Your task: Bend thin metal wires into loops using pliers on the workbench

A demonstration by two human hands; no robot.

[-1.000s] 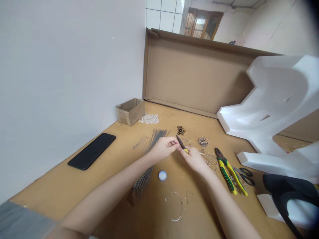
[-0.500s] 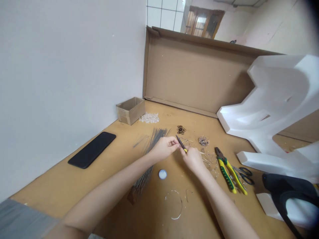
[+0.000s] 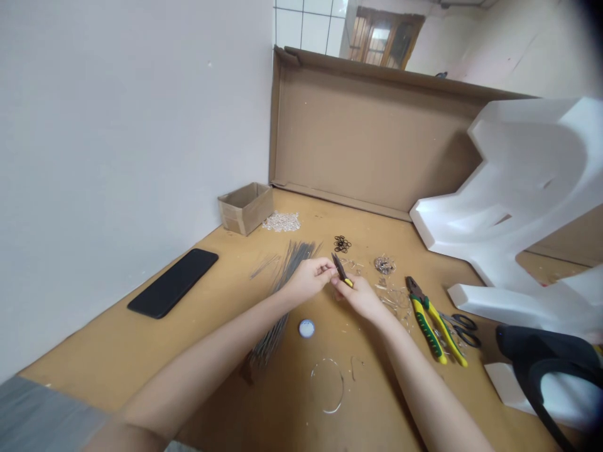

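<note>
My right hand [image 3: 360,298] is shut on small pliers with a yellow handle and dark nose [image 3: 341,270]. My left hand [image 3: 308,279] sits just left of the pliers' nose, its fingertips pinched together; anything between them is too small to see. Under my left forearm lies a bundle of thin grey metal rods [image 3: 294,267]. A small heap of wire rings [image 3: 384,265] and black rubber rings [image 3: 342,243] lie just beyond my hands. A white bottle cap [image 3: 306,328] and a loop of thin wire [image 3: 327,386] rest nearer me.
Large yellow-green pliers [image 3: 426,323] and black-handled scissors [image 3: 464,329] lie right, on the wooden tabletop [image 3: 117,351]. A black phone [image 3: 172,282], small cardboard box [image 3: 245,209] and clear beads [image 3: 281,221] lie left. Behind stand a cardboard tray [image 3: 367,138] and white foam [image 3: 518,188].
My right hand has shifted slightly left toward my left hand, and the pliers have tilted a little. The whole view has drifted slightly.
</note>
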